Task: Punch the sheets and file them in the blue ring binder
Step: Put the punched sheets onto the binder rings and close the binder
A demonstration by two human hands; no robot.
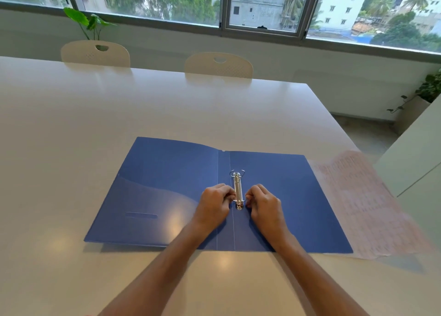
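Note:
The blue ring binder [167,191] lies open and flat on the white table [119,112]. Its metal ring mechanism [238,189] runs along the spine; the far ring looks closed. My left hand [216,204] pinches the near ring from the left, and my right hand [263,204] pinches it from the right. Printed sheets [362,203] with pinkish text lie on the table to the right of the binder, their left edge tucked under its right cover. No hole punch is in view.
Two cream chairs [95,53] [218,65] stand at the table's far side below a wide window. The table's right edge runs diagonally past the sheets. A white cabinet [415,153] stands at the right, with potted plants at far left and right.

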